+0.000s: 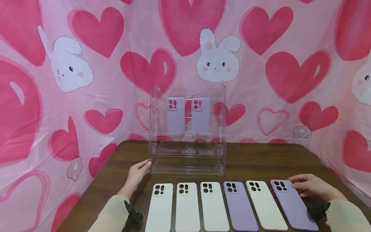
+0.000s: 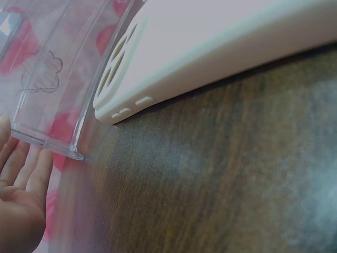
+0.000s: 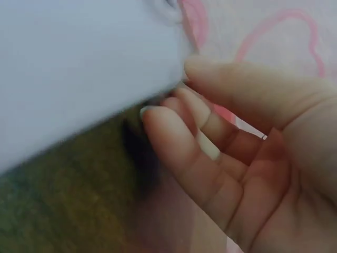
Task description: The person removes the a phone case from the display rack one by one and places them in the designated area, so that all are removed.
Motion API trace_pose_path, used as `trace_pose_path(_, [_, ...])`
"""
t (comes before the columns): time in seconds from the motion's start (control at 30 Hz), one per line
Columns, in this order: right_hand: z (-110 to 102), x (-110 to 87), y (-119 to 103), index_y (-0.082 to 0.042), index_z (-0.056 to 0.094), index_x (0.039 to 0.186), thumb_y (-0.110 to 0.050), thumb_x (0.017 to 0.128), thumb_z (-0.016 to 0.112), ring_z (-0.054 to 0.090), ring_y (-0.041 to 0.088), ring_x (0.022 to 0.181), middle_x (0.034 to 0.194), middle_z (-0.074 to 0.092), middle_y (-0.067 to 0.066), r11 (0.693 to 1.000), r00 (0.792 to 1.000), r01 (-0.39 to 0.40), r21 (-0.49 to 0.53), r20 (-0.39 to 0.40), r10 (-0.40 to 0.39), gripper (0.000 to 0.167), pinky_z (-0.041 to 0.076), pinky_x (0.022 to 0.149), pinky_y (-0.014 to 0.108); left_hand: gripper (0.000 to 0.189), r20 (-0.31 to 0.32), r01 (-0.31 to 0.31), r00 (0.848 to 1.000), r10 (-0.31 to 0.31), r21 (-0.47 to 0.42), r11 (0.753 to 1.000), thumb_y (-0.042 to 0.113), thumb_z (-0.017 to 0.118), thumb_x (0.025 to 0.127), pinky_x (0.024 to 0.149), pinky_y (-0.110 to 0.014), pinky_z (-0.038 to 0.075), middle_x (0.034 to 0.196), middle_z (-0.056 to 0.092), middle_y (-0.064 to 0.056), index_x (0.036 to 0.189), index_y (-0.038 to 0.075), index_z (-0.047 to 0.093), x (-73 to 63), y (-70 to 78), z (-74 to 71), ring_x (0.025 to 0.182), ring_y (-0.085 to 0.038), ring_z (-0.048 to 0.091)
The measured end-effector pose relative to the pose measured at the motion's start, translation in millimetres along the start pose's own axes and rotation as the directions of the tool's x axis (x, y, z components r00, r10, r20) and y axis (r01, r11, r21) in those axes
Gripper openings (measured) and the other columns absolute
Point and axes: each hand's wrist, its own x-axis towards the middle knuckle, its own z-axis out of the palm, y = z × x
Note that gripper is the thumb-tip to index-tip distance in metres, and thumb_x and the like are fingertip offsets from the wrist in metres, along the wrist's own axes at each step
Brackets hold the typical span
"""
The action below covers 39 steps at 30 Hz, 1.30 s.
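My left hand (image 1: 137, 175) pinches the lower left side of a clear tiered display rack (image 1: 188, 170). In the left wrist view its thumb and fingers (image 2: 39, 176) lie on either side of the rack's edge. Two light purple phone cases (image 1: 175, 116) stand side by side on an upper tier. At the far right of a row on the table, my right hand (image 1: 314, 187) holds the upper right edge of a purple phone case (image 1: 294, 206). The thumb (image 3: 237, 81) meets that edge in the right wrist view, with the other fingers curled below.
On the brown table (image 1: 255, 161), the row also has white phone cases (image 1: 159, 209), another purple case (image 1: 240, 209) and a cream case (image 1: 266, 206), camera cutouts toward the rack. A pink heart-and-rabbit cloth (image 1: 185, 71) hangs behind.
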Motion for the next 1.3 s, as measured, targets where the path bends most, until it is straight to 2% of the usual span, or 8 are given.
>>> trace_pose_path(0.1, [4,-0.3,-2,0.019,0.044,0.115,-0.009,0.092,0.054,0.059,0.018,0.073,0.092,0.062,0.008,0.997,0.998,-0.037,-0.070,-0.046,0.034,0.038,0.057,0.063,0.035,0.046,-0.003,0.002,1.000,-0.002,0.004,1.000,0.020,0.059,0.091,0.089,-0.035,0.047,0.129,0.047,-0.025,0.126,-0.008,0.050,0.6,0.2,0.1,0.112,-0.034,0.051])
trace_pose_path(0.2, [6,-0.8,-3,0.022,0.035,0.118,-0.009,0.091,0.056,0.058,0.018,0.072,0.089,0.061,0.008,0.992,0.996,-0.064,-0.107,-0.076,0.056,0.047,0.056,0.062,0.035,0.045,-0.004,0.005,1.000,-0.005,0.009,1.000,0.020,0.059,0.092,0.089,-0.035,0.047,0.130,0.047,-0.024,0.126,-0.007,0.051,1.1,0.3,0.1,0.112,-0.034,0.051])
trace_pose_path(0.53, [7,-1.6,-1,0.021,0.035,0.119,-0.009,0.092,0.056,0.058,0.019,0.072,0.090,0.060,0.008,0.991,0.992,-0.082,-0.104,-0.100,0.071,0.046,0.056,0.062,0.034,0.046,0.000,0.010,1.000,-0.010,0.007,1.000,0.021,0.059,0.091,0.089,-0.035,0.047,0.130,0.047,-0.024,0.127,-0.008,0.050,0.9,0.1,0.9,0.112,-0.034,0.051])
trace_pose_path(0.8, [10,-1.5,-5,0.022,0.037,0.118,-0.011,0.091,0.058,0.055,0.017,0.067,0.086,0.058,0.006,0.982,0.980,-0.105,-0.159,-0.184,0.075,0.047,0.056,0.060,0.033,0.048,0.003,0.002,1.000,-0.002,0.008,1.000,0.022,0.060,0.091,0.090,-0.036,0.047,0.130,0.046,-0.026,0.127,-0.009,0.049,0.7,-0.7,0.5,0.112,-0.035,0.051])
trace_pose_path(1.03, [14,2.0,-17,0.023,0.041,0.116,-0.014,0.090,0.059,0.055,0.019,0.067,0.085,0.059,0.009,0.972,0.953,-0.094,-0.213,-0.302,0.026,0.048,0.057,0.061,0.034,0.046,0.001,-0.003,1.000,0.003,0.009,1.000,0.020,0.058,0.092,0.089,-0.036,0.047,0.129,0.047,-0.026,0.127,-0.009,0.049,0.5,-0.5,0.7,0.112,-0.035,0.051])
trace_pose_path(1.2, [20,9.0,-34,0.020,0.044,0.119,-0.019,0.089,0.061,0.057,0.024,0.074,0.096,0.061,0.018,0.966,0.920,-0.118,-0.229,-0.391,0.020,0.052,0.057,0.064,0.035,0.045,0.002,-0.004,1.000,0.004,0.006,1.000,0.019,0.057,0.092,0.089,-0.035,0.047,0.129,0.047,-0.026,0.127,-0.009,0.049,0.7,-1.3,0.8,0.112,-0.036,0.051])
trace_pose_path(1.3, [25,12.9,-46,0.018,0.043,0.121,-0.023,0.089,0.061,0.058,0.027,0.077,0.103,0.059,0.023,0.963,0.908,-0.107,-0.248,-0.420,-0.007,0.055,0.057,0.066,0.034,0.045,0.001,-0.006,1.000,0.006,0.009,1.000,0.020,0.058,0.092,0.089,-0.036,0.047,0.128,0.048,-0.026,0.127,-0.009,0.049,0.8,-1.9,0.9,0.111,-0.035,0.052])
